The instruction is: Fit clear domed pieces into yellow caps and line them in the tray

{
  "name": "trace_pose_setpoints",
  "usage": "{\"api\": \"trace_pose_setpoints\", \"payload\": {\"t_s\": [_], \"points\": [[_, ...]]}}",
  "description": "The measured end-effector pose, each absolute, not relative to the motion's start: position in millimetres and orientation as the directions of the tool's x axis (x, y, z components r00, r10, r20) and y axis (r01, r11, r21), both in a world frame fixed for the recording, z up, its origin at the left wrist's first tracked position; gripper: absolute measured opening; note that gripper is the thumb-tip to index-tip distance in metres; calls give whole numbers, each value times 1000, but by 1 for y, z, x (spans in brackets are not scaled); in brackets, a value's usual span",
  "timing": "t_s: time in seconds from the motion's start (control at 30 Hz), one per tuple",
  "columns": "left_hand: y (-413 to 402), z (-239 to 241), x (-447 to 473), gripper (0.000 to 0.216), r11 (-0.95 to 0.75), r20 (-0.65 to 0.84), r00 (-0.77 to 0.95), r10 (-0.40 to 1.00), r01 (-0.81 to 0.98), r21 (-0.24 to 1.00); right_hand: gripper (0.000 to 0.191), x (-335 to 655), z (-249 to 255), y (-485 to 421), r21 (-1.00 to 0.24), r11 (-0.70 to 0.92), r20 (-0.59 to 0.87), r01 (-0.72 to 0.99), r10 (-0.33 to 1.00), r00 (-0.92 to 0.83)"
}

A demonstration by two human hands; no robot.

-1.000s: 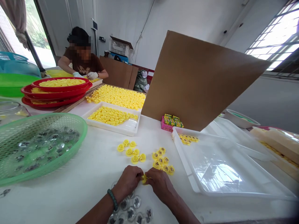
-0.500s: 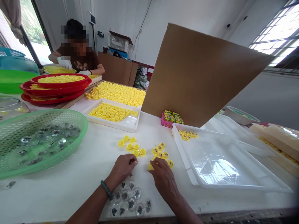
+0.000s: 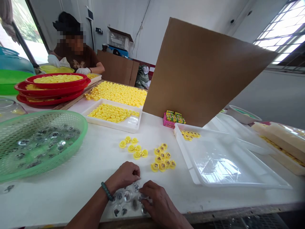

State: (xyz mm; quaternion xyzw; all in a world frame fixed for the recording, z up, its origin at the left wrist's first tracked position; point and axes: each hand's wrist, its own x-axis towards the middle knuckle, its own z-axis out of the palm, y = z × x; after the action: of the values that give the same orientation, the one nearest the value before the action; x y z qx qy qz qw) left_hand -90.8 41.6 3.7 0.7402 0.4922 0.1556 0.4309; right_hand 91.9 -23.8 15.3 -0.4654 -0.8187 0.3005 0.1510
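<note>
Several clear round plastic domes (image 3: 127,196) with dark printed figures lie on the white table near me. My left hand (image 3: 126,174) hovers at their far edge with its fingers curled together; whatever it may hold is hidden. Over the right side of the group, my right hand (image 3: 157,198) has its thumb and fingers around one clear dome (image 3: 141,196). Farther out is a cluster of yellow ring-shaped pieces (image 3: 162,155) with dark figures in their centres. To its left sit several plain yellow ring-shaped pieces (image 3: 131,148).
A green mesh basket (image 3: 82,125) of clear domes stands left. White trays (image 3: 133,128) (image 3: 190,165) hold yellow pieces. Behind are red trays (image 3: 21,92), a pink basket (image 3: 168,122) of small packets and a cardboard sheet (image 3: 205,73). A gloved co-worker (image 3: 78,58) sits at the far left.
My right hand has come back from the yellow cluster to the clear domes, uncovering the yellow pieces with figures. My left hand has drawn slightly nearer, and the view has shifted a little.
</note>
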Motion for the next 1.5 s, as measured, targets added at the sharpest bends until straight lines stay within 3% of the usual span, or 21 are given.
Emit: {"api": "trace_pose_setpoints", "payload": {"t_s": [0.23, 0.37, 0.53, 0.63, 0.7, 0.77, 0.8, 0.9, 1.03, 1.2, 1.33, 1.4, 1.5], "points": [[39, -1, -92, 18, -124, -254, 560, 789, 550, 826, 30, 106, -1, -20, -745, 284, 52, 604, 927, -372], [40, -3, -86, 20, -92, -184, 519, 835, 462, 882, 28, 107, -3, -10, -766, 271, 122, 583, 952, -282], [45, -5, -75, 29, 152, -214, 431, 877, 174, 973, 32, 94, -7, 6, -701, 403, 324, 588, 915, -241], [48, -10, -76, 31, 239, -243, 383, 891, 57, 969, 36, 87, -12, 12, -706, 413, 362, 575, 909, -208], [48, -12, -77, 34, 266, -258, 344, 903, 23, 964, 26, 85, -12, 15, -697, 386, 366, 604, 916, -164], [48, -12, -78, 40, 290, -273, 332, 903, -2, 957, 8, 84, -9, 18, -650, 366, 378, 666, 916, -135], [48, -12, -77, 44, 309, -285, 343, 895, -16, 951, 8, 84, -7, 19, -615, 371, 392, 696, 909, -139], [46, -11, -76, 50, 386, -328, 386, 862, -81, 919, 19, 80, -3, 22, -515, 456, 459, 725, 862, -216], [45, -12, -77, 40, 450, -347, 404, 846, -193, 872, 25, 75, -5, 20, -458, 579, 529, 675, 787, -316], [44, -12, -76, 44, 496, -370, 409, 834, -261, 828, 19, 82, -8, 21, -406, 548, 521, 731, 796, -308], [44, -13, -76, 37, 558, -341, 514, 787, -358, 749, 32, 86, -7, 26, -285, 562, 511, 776, 775, -373], [45, -14, -77, 35, 558, -341, 489, 803, -414, 719, 40, 87, -8, 26, -322, 577, 478, 751, 783, -398], [45, -16, -78, 37, 537, -359, 418, 834, -468, 701, 46, 86, -11, 21, -522, 540, 391, 660, 840, -377]]}}
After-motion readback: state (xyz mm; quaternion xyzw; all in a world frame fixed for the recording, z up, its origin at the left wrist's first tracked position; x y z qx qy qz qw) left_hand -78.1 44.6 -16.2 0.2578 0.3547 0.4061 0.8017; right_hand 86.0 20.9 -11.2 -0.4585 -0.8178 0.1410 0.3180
